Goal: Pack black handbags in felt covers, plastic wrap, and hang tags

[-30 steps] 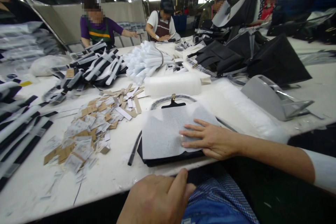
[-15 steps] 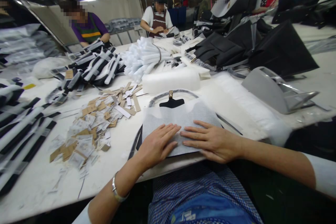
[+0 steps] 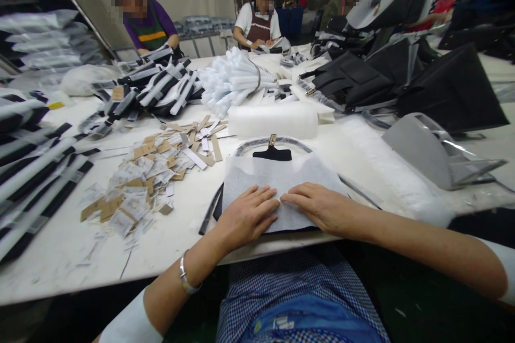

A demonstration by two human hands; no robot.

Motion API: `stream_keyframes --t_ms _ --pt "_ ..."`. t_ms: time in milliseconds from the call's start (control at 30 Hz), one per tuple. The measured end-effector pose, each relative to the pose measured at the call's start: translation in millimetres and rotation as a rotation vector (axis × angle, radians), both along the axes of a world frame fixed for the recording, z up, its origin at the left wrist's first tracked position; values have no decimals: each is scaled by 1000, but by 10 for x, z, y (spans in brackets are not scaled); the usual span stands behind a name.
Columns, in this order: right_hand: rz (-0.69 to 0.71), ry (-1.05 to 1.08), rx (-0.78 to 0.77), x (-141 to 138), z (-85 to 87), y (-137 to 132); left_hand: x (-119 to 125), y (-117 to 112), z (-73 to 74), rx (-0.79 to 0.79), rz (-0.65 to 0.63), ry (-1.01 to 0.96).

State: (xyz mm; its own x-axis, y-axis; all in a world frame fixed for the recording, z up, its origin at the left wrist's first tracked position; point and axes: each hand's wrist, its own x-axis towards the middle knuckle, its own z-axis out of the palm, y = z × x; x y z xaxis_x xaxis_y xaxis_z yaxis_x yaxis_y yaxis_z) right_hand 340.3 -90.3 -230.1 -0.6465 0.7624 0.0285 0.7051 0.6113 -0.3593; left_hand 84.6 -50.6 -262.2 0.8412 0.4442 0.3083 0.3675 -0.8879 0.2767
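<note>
A pale grey tissue-like sheet [image 3: 277, 172] lies over a black handbag [image 3: 272, 155] at the table's front edge. Above the sheet, the bag's black tab with its gold clasp [image 3: 272, 140] sticks out, inside a plastic-wrapped handle [image 3: 245, 146]. My left hand [image 3: 247, 215] rests flat on the sheet, its fingers stretched out and nothing in them. Opposite it, my right hand [image 3: 324, 208] lies on the sheet with fingers extended and close together. The fingertips of both hands almost meet near the sheet's middle. Most of the bag is hidden beneath the sheet.
Tags and card strips [image 3: 140, 182] are scattered to the left. Beyond the bag lie a white foam roll [image 3: 273, 120] and bundled white foam strips [image 3: 231, 83]. Black bag pieces [image 3: 370, 75] and a grey bag [image 3: 422, 144] are on the right. Several co-workers sit across.
My right hand's fingers have drawn together from a wider spread and still touch the sheet. My left hand stays flat on it. The view has shifted slightly left.
</note>
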Motion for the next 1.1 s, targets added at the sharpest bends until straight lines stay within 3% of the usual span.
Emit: stream_keyframes --t_ms 233,467,1000,1100 --pt "121 -77 64 33 -32 -50 -6 4 -29 -5 -5 -16" --pt "37 11 48 38 -60 -67 -4 1 -23 -26 2 -32" --pt "96 -95 112 0 -72 -139 3 11 39 -90 3 14" --pt "88 -168 85 -37 -1 -127 15 7 44 -75 -6 41"
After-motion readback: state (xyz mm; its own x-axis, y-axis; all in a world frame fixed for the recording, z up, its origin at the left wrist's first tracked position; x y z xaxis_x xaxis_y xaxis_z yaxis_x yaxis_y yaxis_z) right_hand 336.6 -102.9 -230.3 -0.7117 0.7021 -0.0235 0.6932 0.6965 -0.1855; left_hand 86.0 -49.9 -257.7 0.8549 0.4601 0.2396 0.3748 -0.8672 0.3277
